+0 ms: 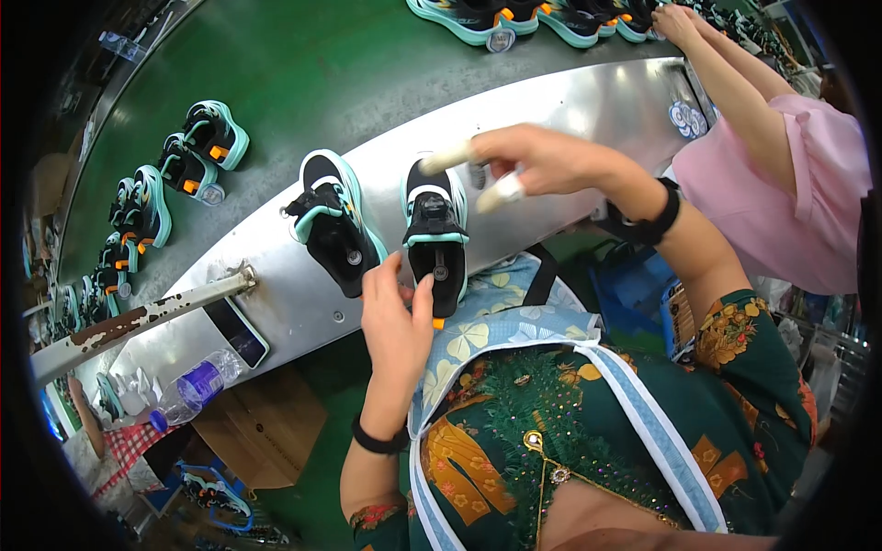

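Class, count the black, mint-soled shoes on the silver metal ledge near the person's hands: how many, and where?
2: the left black-and-mint shoe sits left of the right black-and-mint shoe, whose heel is by the bare left hand. No others seem hidden.

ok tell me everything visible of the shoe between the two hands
The black shoe has mint-green collar and sole trim, pale bands near the toe and an orange tab at the heel; its upper looks like fabric. It sits opening up, toe toward the picture's top, at the near edge of the metal ledge. The left hand touches it near the heel; the right hand overlaps the toe, contact unclear.
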`<state>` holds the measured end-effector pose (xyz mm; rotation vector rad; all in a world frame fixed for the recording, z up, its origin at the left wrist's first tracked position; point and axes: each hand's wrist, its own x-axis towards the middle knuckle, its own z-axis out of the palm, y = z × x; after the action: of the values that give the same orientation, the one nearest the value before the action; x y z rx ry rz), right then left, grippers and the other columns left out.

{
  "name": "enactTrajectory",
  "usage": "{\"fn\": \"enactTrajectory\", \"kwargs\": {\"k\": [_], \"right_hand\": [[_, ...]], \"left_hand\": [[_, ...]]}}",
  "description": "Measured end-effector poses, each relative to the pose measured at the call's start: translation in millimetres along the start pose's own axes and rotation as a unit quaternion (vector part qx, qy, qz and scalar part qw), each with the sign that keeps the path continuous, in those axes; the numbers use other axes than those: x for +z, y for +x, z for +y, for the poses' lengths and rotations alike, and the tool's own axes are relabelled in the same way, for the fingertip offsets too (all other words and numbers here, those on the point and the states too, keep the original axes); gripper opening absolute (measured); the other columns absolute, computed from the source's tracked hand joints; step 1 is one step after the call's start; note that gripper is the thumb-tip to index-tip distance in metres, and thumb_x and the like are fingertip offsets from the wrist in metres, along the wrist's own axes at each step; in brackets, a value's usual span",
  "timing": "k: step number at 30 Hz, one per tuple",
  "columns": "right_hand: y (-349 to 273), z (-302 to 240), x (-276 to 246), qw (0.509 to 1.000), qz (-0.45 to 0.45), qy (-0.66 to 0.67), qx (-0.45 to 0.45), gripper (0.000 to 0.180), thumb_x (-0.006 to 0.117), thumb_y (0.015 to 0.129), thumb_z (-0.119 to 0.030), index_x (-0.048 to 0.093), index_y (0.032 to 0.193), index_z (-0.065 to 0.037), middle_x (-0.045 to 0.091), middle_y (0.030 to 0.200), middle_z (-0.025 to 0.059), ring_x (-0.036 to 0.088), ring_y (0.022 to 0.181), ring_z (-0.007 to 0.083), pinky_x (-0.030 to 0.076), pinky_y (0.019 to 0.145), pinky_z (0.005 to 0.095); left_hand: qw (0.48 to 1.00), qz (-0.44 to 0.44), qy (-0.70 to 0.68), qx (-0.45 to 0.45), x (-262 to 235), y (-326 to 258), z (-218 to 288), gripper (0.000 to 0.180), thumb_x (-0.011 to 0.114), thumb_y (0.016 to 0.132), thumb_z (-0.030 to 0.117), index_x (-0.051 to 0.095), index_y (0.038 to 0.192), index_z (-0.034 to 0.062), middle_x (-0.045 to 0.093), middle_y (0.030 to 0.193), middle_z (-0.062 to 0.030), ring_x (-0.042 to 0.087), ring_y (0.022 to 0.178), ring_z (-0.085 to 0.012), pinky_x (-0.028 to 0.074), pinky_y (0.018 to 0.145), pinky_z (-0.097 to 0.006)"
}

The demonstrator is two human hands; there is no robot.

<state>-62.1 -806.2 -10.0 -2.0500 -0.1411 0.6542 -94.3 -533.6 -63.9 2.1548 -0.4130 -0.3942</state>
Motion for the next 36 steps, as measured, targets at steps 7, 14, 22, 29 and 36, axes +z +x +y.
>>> {"fn": "enactTrajectory", "kwargs": {"k": [7, 14, 22, 29, 36], "right_hand": [[44.3, -10.1, 42.3, 0.945, -0.107, -0.274, -0.143, 0.048, 0.071, 0.069, -0.008, 0.055, 0.114, -0.011, 0.059, 0.085, 0.0140, 0.062, 0.078, 0.0365, 0.049, 0.066, 0.0441], [26.1, 0.5, 42.9, 0.949, -0.065, -0.277, -0.133, 0.047, 0.071, 0.069, -0.006, 0.057, 0.114, -0.011, 0.059, 0.081, 0.0149, 0.063, 0.078, 0.0358, 0.049, 0.066, 0.0431], [13.8, 23.8, 49.3, 0.989, -0.029, 0.080, -0.122, 0.039, 0.071, 0.075, -0.010, 0.063, 0.113, -0.007, 0.063, 0.083, 0.0166, 0.062, 0.080, 0.0364, 0.049, 0.070, 0.0397], [22.7, -7.6, 6.1, 0.981, -0.095, -0.167, 0.001, 0.031, 0.070, 0.080, -0.034, 0.071, 0.096, -0.008, 0.068, 0.083, 0.0157, 0.064, 0.077, 0.0340, 0.049, 0.069, 0.0414], [126.9, -15.1, 22.2, 0.987, -0.020, 0.002, -0.158, 0.051, 0.079, 0.070, -0.024, 0.061, 0.117, -0.016, 0.066, 0.095, 0.0168, 0.064, 0.085, 0.0352, 0.049, 0.073, 0.0432]], "left_hand": [[0.993, 0.059, -0.085, -0.057, 21.4, 26.0, -28.0, 0.014, 0.056, 0.089, 0.006, 0.061, 0.096, -0.0054, 0.061, 0.077, -0.0135, 0.060, 0.067, -0.0239, 0.047, 0.067, -0.034], [0.941, -0.046, -0.255, -0.220, 5.8, 18.0, 3.4, 0.025, 0.056, 0.096, 0.021, 0.064, 0.092, -0.0027, 0.061, 0.072, -0.0030, 0.051, 0.058, -0.0053, 0.041, 0.054, -0.021], [0.875, -0.171, -0.353, -0.282, 14.9, 18.3, 12.9, 0.021, 0.062, 0.093, 0.020, 0.071, 0.092, 0.0006, 0.063, 0.072, 0.0017, 0.041, 0.055, -0.0013, 0.033, 0.051, -0.019], [0.956, -0.136, -0.207, -0.155, -26.3, 18.3, 32.0, 0.020, 0.058, 0.093, 0.014, 0.068, 0.098, -0.0025, 0.067, 0.083, -0.0027, 0.057, 0.069, -0.0072, 0.044, 0.060, -0.022], [0.974, 0.175, -0.050, -0.136, -48.4, 56.6, -61.4, 0.022, 0.054, 0.096, 0.013, 0.063, 0.109, -0.0021, 0.065, 0.084, -0.0053, 0.057, 0.068, -0.0080, 0.044, 0.055, -0.021]]}}
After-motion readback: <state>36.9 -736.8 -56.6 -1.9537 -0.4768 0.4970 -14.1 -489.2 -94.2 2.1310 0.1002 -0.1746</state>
